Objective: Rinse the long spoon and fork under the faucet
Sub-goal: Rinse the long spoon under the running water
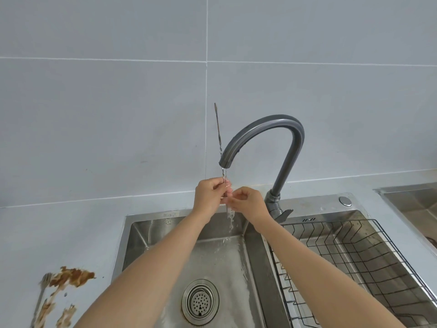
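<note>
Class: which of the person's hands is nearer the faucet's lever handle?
Right. The right hand is just left of the lever handle; the left hand, gripping the long utensil, is farther left, across the water stream.

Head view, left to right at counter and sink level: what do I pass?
fork lying on the counter → brown spill → left hand gripping the long spoon → right hand pinching it too → faucet base → wire rack → second sink at the right edge.
</note>
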`<act>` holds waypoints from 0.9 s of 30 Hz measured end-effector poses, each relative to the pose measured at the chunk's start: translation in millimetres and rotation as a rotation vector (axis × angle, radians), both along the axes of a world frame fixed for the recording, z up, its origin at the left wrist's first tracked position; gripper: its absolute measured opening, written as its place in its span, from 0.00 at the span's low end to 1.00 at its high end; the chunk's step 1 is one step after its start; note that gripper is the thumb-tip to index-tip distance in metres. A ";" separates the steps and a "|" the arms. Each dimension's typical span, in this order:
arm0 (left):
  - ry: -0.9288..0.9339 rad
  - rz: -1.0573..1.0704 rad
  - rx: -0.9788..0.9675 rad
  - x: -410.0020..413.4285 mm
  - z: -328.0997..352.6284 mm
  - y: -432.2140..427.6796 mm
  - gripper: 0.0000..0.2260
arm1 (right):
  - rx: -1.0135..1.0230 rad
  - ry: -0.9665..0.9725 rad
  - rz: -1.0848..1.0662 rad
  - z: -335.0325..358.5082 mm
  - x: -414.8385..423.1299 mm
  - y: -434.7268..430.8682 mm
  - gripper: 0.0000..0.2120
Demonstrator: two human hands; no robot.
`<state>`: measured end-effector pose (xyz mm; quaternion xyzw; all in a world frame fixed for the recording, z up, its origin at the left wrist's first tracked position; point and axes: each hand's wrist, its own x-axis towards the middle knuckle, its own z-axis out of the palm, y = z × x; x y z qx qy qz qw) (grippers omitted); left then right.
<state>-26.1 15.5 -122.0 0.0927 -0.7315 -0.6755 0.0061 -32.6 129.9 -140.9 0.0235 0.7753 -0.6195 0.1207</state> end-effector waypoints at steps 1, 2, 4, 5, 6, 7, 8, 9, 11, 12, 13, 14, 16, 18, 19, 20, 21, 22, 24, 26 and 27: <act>0.003 -0.021 -0.009 1.1 -1.0 -1.5 0.15 | -0.014 0.008 0.012 3.2 -0.8 2.4 0.05; 0.006 -0.037 -0.017 2.2 -2.0 -3.0 0.14 | -0.055 0.004 0.023 6.8 -1.7 4.0 0.05; 0.001 -0.046 -0.024 3.7 -4.1 -4.9 0.12 | -0.168 -0.029 0.037 14.6 -4.2 5.8 0.07; -0.007 -0.044 -0.028 4.3 -4.9 -5.6 0.10 | -0.210 -0.032 0.048 18.8 -5.3 5.0 0.06; -0.015 -0.043 -0.033 4.7 -5.3 -6.3 0.07 | -0.231 -0.022 0.063 22.4 -6.2 3.1 0.06; -0.021 -0.043 -0.038 5.3 -5.5 -6.9 0.05 | -0.244 -0.005 0.081 25.7 -6.5 0.4 0.05; -0.026 -0.043 -0.037 6.1 -5.7 -7.5 0.05 | -0.251 0.010 0.094 27.7 -6.7 -3.1 0.06; -0.030 -0.043 -0.033 7.1 -5.9 -8.3 0.05 | -0.250 0.025 0.101 29.4 -7.0 -6.8 0.06; -0.039 -0.039 -0.025 9.7 -6.6 -10.4 0.10 | -0.227 0.046 0.093 30.2 -7.2 -12.4 0.08; -0.045 -0.037 -0.028 10.9 -7.4 -11.5 0.12 | -0.211 0.050 0.082 29.7 -7.2 -14.4 0.09; -0.054 -0.038 -0.039 11.9 -8.3 -12.7 0.13 | -0.198 0.053 0.073 28.7 -7.0 -15.7 0.09; -0.062 -0.041 -0.046 12.8 -9.0 -13.7 0.11 | -0.194 0.055 0.068 27.3 -6.7 -17.1 0.09; -0.069 -0.057 -0.054 13.9 -10.9 -15.4 0.05 | -0.184 0.051 0.053 25.0 -5.7 -19.4 0.09; -0.069 -0.073 -0.066 16.1 -13.7 -17.3 0.06 | -0.171 0.045 0.027 24.0 -5.2 -21.2 0.09; -0.071 -0.082 -0.073 17.7 -15.6 -18.4 0.07 | -0.162 0.043 0.017 23.7 -5.7 -21.3 0.10; -0.076 -0.091 -0.076 19.6 -17.4 -19.6 0.07 | -0.157 0.040 0.015 23.6 -6.3 -21.2 0.10; -0.083 -0.100 -0.078 21.3 -19.0 -20.9 0.07 | -0.158 0.034 0.023 23.3 -6.8 -21.1 0.11; -0.091 -0.109 -0.077 22.7 -20.2 -21.9 0.07 | -0.162 0.026 0.034 23.3 -6.9 -21.5 0.11; -0.092 -0.117 -0.084 24.5 -20.8 -23.4 0.07 | -0.170 0.015 0.049 23.3 -6.5 -23.0 0.09; -0.082 -0.120 -0.090 24.5 -19.1 -24.0 0.06 | -0.202 0.010 0.041 25.3 -5.2 -24.2 0.06; -0.081 -0.121 -0.095 24.3 -18.6 -24.1 0.06 | -0.222 0.004 0.029 26.8 -4.6 -24.4 0.06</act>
